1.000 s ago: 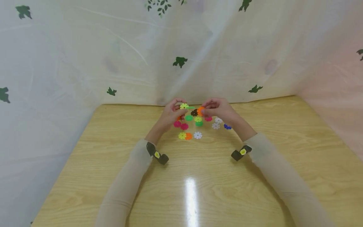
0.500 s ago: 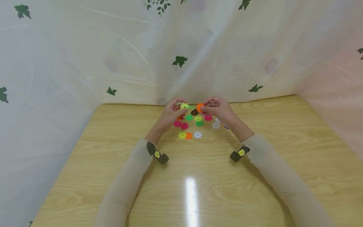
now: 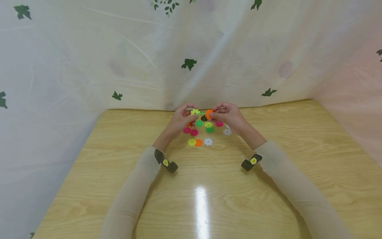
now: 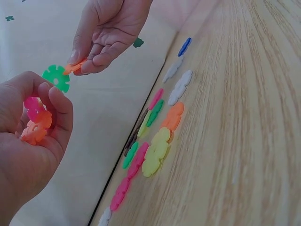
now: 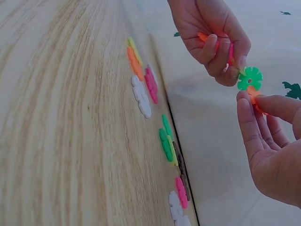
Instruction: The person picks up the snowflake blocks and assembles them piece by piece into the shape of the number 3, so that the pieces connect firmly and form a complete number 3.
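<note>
Notched plastic discs, mixed colours, with two hands at work

Landmark: the front white disc (image 3: 208,142), lying on the table (image 3: 226,186).

Loose on the table: three pink discs (image 3: 194,132), two behind-left of the landmark, one behind-right; two green discs (image 3: 209,130), behind; two yellow discs (image 3: 192,142), one left, one behind; one orange disc (image 3: 199,143), just left, against a yellow; three other white discs (image 3: 227,132), two behind-right, one far left; one blue disc (image 4: 185,46), right; brown, at least one brown disc (image 3: 204,118), well behind, overlap unclear.

Raised behind the landmark, above the table: one held yellow disc (image 3: 195,112), one held green disc (image 4: 55,79), one held orange disc (image 3: 209,114), meeting in a row, green in the middle; whether orange is slotted into green, cannot tell.

Left hand (image 3: 180,121): thumb and finger together on the held yellow disc; other fingers curled round a palmed pink disc (image 4: 34,109) and a palmed orange disc (image 4: 37,128).

Right hand (image 3: 229,115): thumb and fingertips pinching the held orange disc
</note>
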Tool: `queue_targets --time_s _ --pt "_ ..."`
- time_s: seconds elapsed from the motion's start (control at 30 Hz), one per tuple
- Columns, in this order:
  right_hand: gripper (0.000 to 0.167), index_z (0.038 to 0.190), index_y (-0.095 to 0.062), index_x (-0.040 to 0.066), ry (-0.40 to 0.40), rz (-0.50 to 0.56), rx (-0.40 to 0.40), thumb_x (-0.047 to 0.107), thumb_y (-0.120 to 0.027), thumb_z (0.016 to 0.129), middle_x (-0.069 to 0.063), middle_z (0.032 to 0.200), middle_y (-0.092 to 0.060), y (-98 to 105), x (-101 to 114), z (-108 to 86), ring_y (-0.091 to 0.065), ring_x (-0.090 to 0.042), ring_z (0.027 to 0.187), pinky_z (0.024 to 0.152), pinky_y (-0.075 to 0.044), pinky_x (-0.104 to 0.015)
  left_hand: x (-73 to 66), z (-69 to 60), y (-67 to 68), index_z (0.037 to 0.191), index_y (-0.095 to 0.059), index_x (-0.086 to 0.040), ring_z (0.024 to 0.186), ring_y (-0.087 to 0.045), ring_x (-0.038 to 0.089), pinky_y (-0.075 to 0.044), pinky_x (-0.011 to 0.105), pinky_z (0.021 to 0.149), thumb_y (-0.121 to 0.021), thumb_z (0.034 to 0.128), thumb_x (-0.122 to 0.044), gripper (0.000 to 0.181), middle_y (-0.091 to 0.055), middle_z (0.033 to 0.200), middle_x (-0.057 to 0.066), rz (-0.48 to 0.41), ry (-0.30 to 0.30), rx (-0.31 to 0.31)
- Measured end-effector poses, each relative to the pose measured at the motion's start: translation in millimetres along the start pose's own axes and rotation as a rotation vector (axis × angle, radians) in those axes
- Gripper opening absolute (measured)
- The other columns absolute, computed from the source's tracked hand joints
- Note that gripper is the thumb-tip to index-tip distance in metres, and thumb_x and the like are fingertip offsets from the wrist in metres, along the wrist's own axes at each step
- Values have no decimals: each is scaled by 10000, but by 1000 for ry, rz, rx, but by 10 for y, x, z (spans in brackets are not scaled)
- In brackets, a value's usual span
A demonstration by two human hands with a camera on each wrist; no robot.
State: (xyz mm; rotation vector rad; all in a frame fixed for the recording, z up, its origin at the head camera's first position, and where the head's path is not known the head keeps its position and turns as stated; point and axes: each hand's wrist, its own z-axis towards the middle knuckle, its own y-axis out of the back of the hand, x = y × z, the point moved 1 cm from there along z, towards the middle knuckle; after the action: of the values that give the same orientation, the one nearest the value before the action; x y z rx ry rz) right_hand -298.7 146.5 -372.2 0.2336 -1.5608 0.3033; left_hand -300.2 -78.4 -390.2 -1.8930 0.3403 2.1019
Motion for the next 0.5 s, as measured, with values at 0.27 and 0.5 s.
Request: queue_targets --time_s 0.27,0.5 --pt "204 1111 -584 -22 18 29 17 4 -695 942 -11 886 -745 -3 -23 1 -746 -164 785 848 -640 -377 -2 -5 -6 1296 -509 46 670 -530 133 -532 255 628 -606 967 30 343 -595 943 48 11 -10 -7" --pt "222 1138 -595 -33 44 8 7 16 -695 946 -5 893 -739 -11 -52 8 -740 -157 791 818 -644 -341 13 8 -3 1312 -510 79 773 -621 147 -613 354 729 -665 960 -19 397 -604 1022 37 19 -9 -20"
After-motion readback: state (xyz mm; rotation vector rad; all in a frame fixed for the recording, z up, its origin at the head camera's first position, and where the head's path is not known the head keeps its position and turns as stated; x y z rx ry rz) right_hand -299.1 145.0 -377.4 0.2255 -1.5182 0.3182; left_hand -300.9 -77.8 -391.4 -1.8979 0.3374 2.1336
